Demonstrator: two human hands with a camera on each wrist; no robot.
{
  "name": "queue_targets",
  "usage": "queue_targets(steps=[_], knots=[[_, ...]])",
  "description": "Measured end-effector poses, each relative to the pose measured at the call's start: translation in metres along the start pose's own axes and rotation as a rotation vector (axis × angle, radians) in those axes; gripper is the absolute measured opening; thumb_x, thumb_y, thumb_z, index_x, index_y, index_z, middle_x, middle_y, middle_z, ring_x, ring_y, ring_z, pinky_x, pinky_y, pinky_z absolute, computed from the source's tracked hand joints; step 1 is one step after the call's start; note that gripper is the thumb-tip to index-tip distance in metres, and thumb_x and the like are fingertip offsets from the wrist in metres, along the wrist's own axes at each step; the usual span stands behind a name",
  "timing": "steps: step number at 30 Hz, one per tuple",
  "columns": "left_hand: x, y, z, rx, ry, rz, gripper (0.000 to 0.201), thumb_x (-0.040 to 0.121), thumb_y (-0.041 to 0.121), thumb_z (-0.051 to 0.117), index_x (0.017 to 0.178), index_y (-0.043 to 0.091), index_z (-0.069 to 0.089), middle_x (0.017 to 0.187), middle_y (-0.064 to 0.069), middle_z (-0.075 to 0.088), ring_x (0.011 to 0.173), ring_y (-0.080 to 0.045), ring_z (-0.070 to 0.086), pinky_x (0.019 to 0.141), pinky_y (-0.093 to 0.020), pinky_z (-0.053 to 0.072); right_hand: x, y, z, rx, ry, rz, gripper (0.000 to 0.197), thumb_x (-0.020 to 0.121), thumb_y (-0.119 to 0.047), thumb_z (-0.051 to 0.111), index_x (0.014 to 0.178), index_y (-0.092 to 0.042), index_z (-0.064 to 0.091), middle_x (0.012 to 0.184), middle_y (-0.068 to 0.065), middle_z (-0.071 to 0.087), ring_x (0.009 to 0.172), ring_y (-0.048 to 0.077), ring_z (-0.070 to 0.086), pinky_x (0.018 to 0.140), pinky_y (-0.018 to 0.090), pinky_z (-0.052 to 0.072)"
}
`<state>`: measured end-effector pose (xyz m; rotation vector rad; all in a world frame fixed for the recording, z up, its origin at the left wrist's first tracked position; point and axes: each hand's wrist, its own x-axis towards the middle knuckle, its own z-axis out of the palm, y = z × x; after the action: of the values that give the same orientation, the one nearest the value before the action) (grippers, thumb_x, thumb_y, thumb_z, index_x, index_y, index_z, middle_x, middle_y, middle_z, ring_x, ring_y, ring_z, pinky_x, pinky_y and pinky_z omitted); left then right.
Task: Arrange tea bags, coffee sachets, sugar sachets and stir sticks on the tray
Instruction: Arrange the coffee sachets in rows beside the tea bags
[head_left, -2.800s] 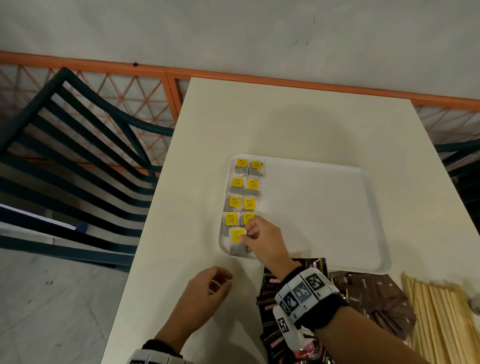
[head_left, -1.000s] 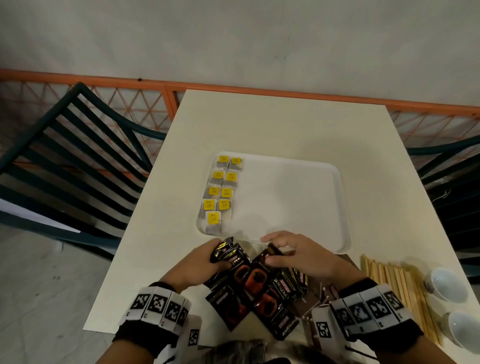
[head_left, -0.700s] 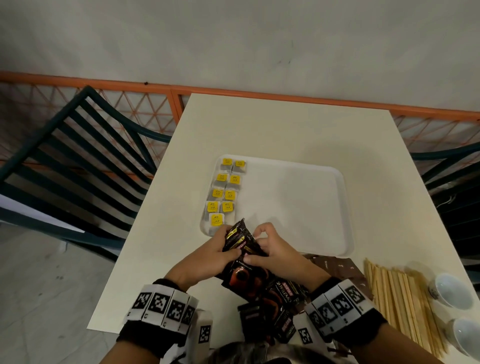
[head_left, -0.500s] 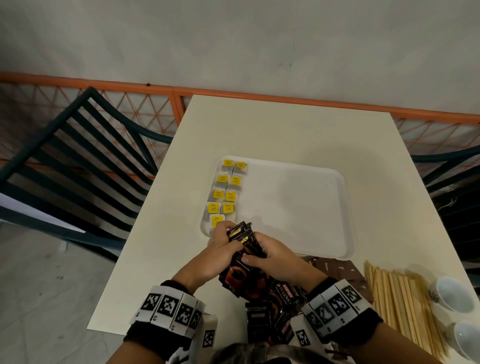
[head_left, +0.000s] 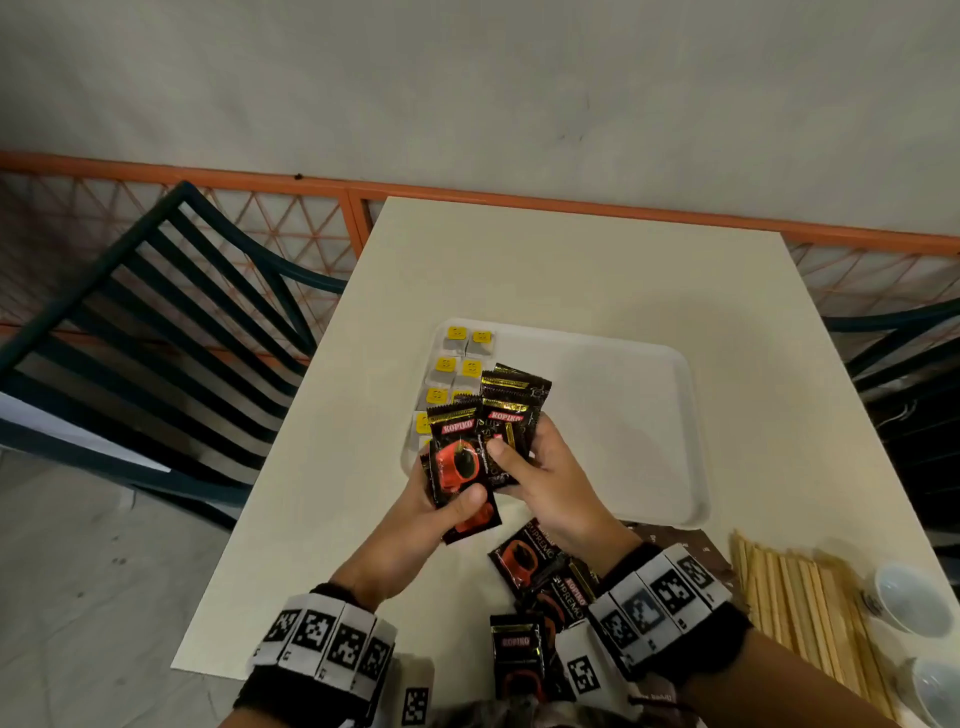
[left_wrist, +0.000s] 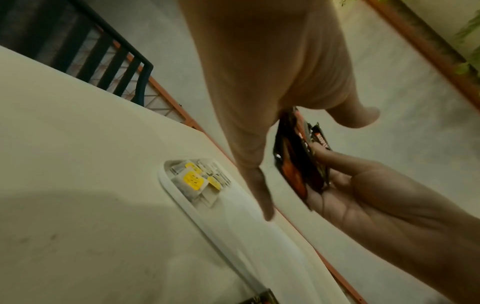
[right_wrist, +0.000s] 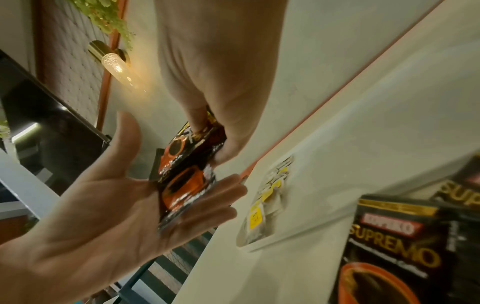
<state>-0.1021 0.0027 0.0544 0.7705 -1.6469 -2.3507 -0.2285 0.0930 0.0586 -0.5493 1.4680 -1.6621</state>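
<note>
Both hands hold up a fanned stack of black coffee sachets (head_left: 485, 431) over the near left corner of the white tray (head_left: 634, 431). My left hand (head_left: 452, 506) supports the stack from behind on flat fingers, its thumb across the front sachet. My right hand (head_left: 519, 457) pinches the sachets behind it, thumb on their face. In the right wrist view the right hand (right_wrist: 207, 131) grips the coffee sachets (right_wrist: 189, 164), which lie on the left hand (right_wrist: 145, 201). Tea bags (head_left: 457, 338) with yellow tags lie in two columns along the tray's left side; the stack hides the nearer ones.
More coffee sachets (head_left: 530, 566) lie loose on the table near me. Brown sugar sachets (head_left: 696, 551) and a bundle of wooden stir sticks (head_left: 800, 603) lie to the right, with two small white cups (head_left: 904, 597) beyond. A dark slatted chair (head_left: 156, 332) stands left of the table.
After the right hand set down a tea bag, both hands gathered coffee sachets from the pile near me and lifted them. The stack now stands higher and fanned out over the tray's corner.
</note>
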Motion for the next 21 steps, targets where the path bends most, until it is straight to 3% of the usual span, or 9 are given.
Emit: queue_targets(steps=[2,4,9,11,14,18,21], knots=[[0.001,0.003,-0.002,-0.066,-0.047,-0.08,0.102,0.045,0.052,0.086,0.132,0.025,0.04,0.123,0.0,0.063,0.112,-0.021,0.061,0.081,-0.035,0.055,0.002,0.0,0.004,-0.069,0.006,-0.056,0.031,0.089,-0.014,0.057,0.116,-0.028,0.048,0.116,-0.001,0.062,0.11,0.016,0.061,0.089,0.04,0.054],[0.002,0.007,-0.006,-0.116,-0.051,-0.095,0.101,0.04,0.049,0.089,0.127,0.022,0.046,0.119,-0.002,0.065,0.106,-0.022,0.065,0.074,-0.031,0.056,0.002,-0.001,0.007,-0.146,-0.06,-0.093,0.035,0.09,-0.016,0.057,0.122,-0.026,0.046,0.12,0.002,0.062,0.114,0.016,0.059,0.097,0.04,0.049],[0.006,0.015,-0.013,-0.092,0.056,-0.093,0.111,0.033,0.059,0.086,0.127,0.019,0.043,0.123,-0.006,0.061,0.103,-0.019,0.066,0.072,-0.029,0.056,0.001,0.002,0.004,-0.314,-0.164,-0.076,0.036,0.092,-0.014,0.053,0.126,-0.022,0.044,0.125,0.004,0.059,0.118,0.013,0.055,0.102,0.035,0.045],[0.005,0.016,-0.013,-0.08,0.075,-0.106,0.099,0.039,0.056,0.085,0.123,0.02,0.047,0.118,-0.006,0.063,0.101,-0.02,0.067,0.073,-0.031,0.057,0.001,0.0,0.003,-0.44,-0.233,-0.07,0.04,0.093,-0.018,0.051,0.132,-0.019,0.04,0.129,0.001,0.056,0.12,0.011,0.052,0.103,0.031,0.044],[0.004,0.018,-0.01,-0.056,0.067,-0.134,0.059,0.064,0.03,0.074,0.118,0.014,0.055,0.114,-0.012,0.066,0.098,-0.022,0.068,0.082,-0.038,0.056,0.001,-0.006,0.004,-0.592,-0.371,-0.033,0.044,0.096,-0.02,0.046,0.137,-0.022,0.032,0.132,-0.004,0.05,0.123,0.007,0.046,0.103,0.021,0.04],[0.004,0.014,-0.01,-0.036,0.064,-0.163,0.03,0.076,0.015,0.066,0.106,0.015,0.064,0.098,-0.008,0.072,0.091,-0.022,0.069,0.079,-0.038,0.057,0.001,-0.008,0.005,-0.751,-0.505,0.081,0.05,0.095,-0.015,0.046,0.139,-0.017,0.024,0.128,0.002,0.047,0.119,0.013,0.046,0.101,0.029,0.042],[0.006,0.011,-0.009,-0.025,0.095,-0.158,0.019,0.082,0.01,0.062,0.099,0.016,0.065,0.088,-0.003,0.074,0.083,-0.018,0.07,0.072,-0.033,0.058,0.002,-0.007,0.005,-0.803,-0.508,0.092,0.051,0.089,-0.022,0.054,0.134,-0.017,0.03,0.121,0.004,0.05,0.111,0.015,0.052,0.095,0.031,0.047]])
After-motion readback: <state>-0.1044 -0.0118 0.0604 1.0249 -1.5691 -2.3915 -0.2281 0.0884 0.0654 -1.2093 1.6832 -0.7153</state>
